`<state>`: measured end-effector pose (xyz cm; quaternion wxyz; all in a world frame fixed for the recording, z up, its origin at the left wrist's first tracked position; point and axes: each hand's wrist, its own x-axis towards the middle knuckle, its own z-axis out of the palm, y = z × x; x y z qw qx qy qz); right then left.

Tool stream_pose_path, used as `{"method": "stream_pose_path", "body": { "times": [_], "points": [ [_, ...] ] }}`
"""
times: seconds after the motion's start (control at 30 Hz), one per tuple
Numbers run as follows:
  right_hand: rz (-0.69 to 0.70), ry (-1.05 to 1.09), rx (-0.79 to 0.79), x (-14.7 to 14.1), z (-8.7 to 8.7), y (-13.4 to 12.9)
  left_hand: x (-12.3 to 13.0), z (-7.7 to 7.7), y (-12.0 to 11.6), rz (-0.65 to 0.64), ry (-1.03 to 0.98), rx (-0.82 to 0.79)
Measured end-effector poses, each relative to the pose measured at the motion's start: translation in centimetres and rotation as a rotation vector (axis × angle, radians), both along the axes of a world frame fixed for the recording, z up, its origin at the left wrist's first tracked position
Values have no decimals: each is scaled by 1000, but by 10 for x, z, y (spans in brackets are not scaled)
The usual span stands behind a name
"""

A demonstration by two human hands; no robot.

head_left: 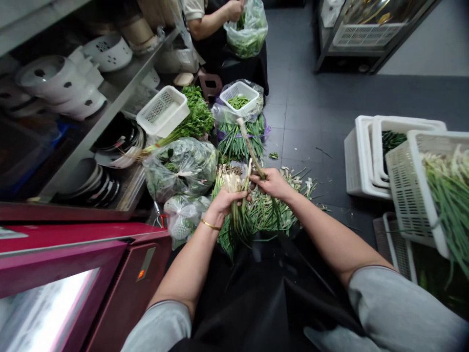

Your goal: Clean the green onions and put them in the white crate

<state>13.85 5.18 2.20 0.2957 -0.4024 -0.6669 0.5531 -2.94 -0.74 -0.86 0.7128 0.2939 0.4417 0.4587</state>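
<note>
A bunch of green onions (239, 215) with white root ends pointing up is gripped in my left hand (226, 200), which wears a gold bangle. My right hand (271, 183) is closed on a single green onion stalk (246, 137), whose long pale end sticks up and away from me. Both hands are close together, almost touching. Under and around them, loose green onions and trimmings (289, 200) cover the floor, reaching right up to my black apron.
Ahead are a bundle of greens (242, 139) and a small white basket of green pods (240, 98). Bagged vegetables (179, 168) and a shelf (120, 105) stand left, white crates (417, 186) right. Another person's hand (234, 10) is at a bag of greens (249, 36).
</note>
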Motion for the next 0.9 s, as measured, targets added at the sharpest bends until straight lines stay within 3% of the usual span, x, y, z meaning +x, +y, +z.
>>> {"method": "stream_pose_path", "body": {
  "times": [0.1, 0.3, 0.5, 0.67, 0.9],
  "points": [
    [-60, -10, 59, 13, 8, 7, -8, -3, -1, -61, -22, -53],
    [-352, 220, -53, 47, 12, 30, -18, -11, -1, -107, 15, -103],
    [-301, -339, 50, 62, -12, 46, -17, -6, -1, -82, 69, -78],
    [-179, -64, -30, 32, 1, 28, -7, -5, -5, -90, 158, -28],
    [-150, -37, -77, 17, 1, 16, -8, -8, -7, -164, 167, -29]
  ]
}}
